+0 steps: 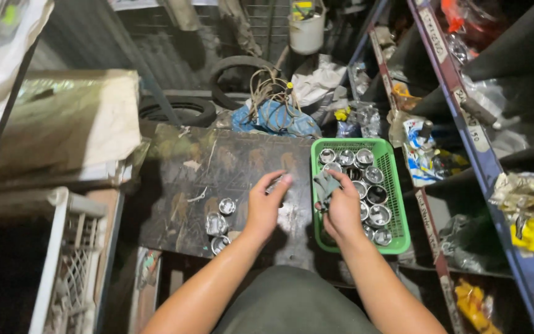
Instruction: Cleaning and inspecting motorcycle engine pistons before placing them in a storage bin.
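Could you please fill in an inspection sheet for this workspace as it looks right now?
Surface: dark, worn, stained board in front of the person.
Job's things: green plastic basket holding shiny round metal parts; three more metal pieces lie on the board; grey cloth.
Clutter: tyres, blue bundle, white bucket, white crate, cardboard.
Hands: left hand pinches a small metal part, mostly hidden by its fingers; right hand grips the cloth over the basket.
Cables: a tangle of tan cord on the blue bundle.
Surroundings: shelving on the right stuffed with bagged goods.
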